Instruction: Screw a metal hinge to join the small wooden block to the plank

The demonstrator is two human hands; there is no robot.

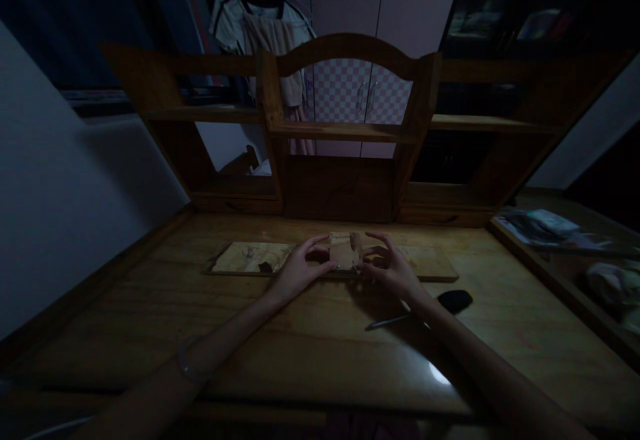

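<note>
A small wooden piece lies between my hands, over the middle of the long board. My left hand pinches its left side; my right hand meets the right side, though I cannot tell whether it grips. The piece is placed, the work apparently midway; any fastening is unclear. The black-handled tool, nearer me than my right hand, lies unheld on the desk.

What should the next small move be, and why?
Perhaps steady the small wooden piece with the left hand, freeing the right hand for the screwdriver: both hands are at the piece, while the screwdriver lies unheld on the desk.
</note>
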